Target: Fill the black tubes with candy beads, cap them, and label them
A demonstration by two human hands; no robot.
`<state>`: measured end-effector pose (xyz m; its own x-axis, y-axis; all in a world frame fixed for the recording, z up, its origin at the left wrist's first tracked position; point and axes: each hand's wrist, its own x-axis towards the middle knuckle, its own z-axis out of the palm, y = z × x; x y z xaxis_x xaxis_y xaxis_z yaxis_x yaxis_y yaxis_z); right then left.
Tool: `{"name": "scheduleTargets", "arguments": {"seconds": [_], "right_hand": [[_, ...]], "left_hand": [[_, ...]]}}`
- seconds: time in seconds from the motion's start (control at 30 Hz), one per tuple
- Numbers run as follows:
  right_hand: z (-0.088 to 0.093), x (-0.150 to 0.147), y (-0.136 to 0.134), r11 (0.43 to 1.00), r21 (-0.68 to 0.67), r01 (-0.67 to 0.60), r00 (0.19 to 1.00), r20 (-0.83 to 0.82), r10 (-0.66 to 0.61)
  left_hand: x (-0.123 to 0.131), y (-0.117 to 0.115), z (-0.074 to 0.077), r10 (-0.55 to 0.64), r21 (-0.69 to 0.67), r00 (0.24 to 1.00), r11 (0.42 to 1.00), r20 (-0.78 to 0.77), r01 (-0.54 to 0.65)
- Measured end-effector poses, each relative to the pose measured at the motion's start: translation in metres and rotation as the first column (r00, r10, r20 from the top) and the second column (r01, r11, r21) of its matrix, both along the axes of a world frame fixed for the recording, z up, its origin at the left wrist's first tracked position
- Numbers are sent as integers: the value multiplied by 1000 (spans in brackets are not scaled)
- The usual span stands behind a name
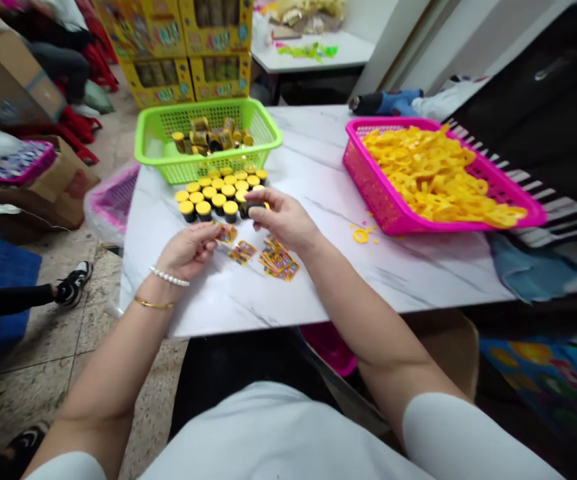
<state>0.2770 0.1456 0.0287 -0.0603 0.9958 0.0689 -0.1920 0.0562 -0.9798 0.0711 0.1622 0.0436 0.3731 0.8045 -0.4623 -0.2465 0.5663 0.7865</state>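
My left hand (188,250), with a pearl bracelet at the wrist, pinches a small printed card (227,233) in yellow and orange. My right hand (281,217) has thumb and fingers closed around a small black jar (253,205) at the near right edge of the group. Rows of small black jars with yellow lids (217,199) stand just beyond both hands. Between my hands on the tabletop lie a few similar cards (242,251) and a fanned pile of cards (278,259).
A green basket (156,160) holding more small jars stands behind the rows. To the right is a pink basket (368,190) full of yellow plastic pieces, with a yellow ring (361,235) beside it. Yellow boxes (156,67) are stacked beyond the white table (313,150).
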Motion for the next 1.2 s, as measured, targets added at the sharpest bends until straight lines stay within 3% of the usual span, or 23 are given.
{"name": "scheduleTargets", "arguments": {"seconds": [0.33, 0.6, 0.7, 0.87, 0.97, 1.1, 1.2], "right_hand": [[3, -16, -16, 999, 37, -39, 999, -20, 39], [-1, -27, -18, 977, 175, 119, 950, 266, -164], [1, -28, -19, 987, 111, 121, 941, 305, -149], [4, -26, -17, 985, -102, 142, 969, 217, -117], [5, -23, -18, 987, -94, 133, 987, 99, -124], [6, -21, -20, 999, -46, 13, 996, -89, -17], [5, -23, -20, 999, -41, -34, 996, -90, 30]], "left_hand": [[-3, 4, -5, 93, -116, 980, 991, 175, -73], [-2, 3, -5, 141, -144, 969, 983, 204, -113], [-2, 1, -9, 108, -80, 977, 992, 185, -94], [-3, -1, -15, 73, 39, 990, 996, 124, -78], [-3, 1, -14, 74, -35, 987, 997, 141, -70], [-3, 4, -8, 131, -135, 970, 985, 203, -105], [-3, 4, -5, 118, -166, 954, 983, 275, -73]]}}
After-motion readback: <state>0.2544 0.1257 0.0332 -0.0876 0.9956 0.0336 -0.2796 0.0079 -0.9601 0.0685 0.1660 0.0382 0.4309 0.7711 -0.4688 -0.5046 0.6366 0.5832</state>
